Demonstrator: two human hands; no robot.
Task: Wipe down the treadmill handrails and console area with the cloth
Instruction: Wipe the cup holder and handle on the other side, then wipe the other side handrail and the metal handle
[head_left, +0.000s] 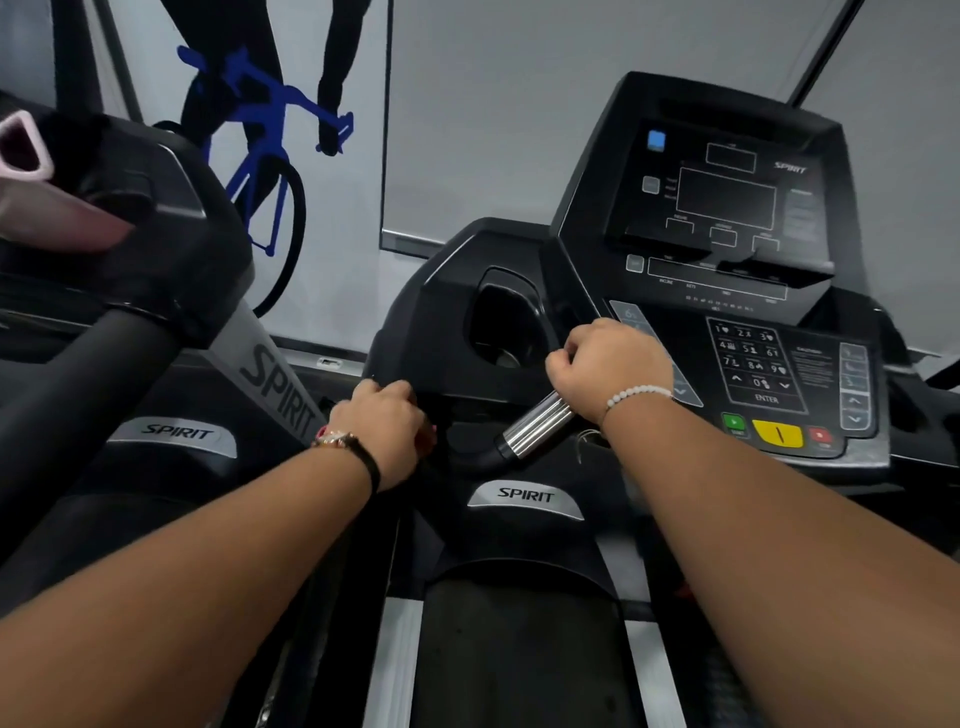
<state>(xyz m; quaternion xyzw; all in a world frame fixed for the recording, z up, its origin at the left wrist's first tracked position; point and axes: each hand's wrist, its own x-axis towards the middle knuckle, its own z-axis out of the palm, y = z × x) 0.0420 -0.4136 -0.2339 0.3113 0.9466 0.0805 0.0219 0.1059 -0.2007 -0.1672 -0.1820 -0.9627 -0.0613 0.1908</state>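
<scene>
The black treadmill console (727, 208) fills the upper right, with a keypad (753, 364) and green, yellow and red buttons below it. My right hand (610, 371) is closed around the top of a chrome pulse grip (535, 431) in front of the console. My left hand (382, 431) curls over the console's lower left edge (400, 332), below the cup holder (506, 322). A speck of pink shows at its fingertips. No cloth is clearly visible in either hand, and the left handrail is hidden under my forearm.
The treadmill belt (519, 649) runs below between silver side rails. A second treadmill (156, 218) stands close on the left, with a pink object (31, 156) resting on its console. A wall with a blue bicycle mural (260, 130) lies behind.
</scene>
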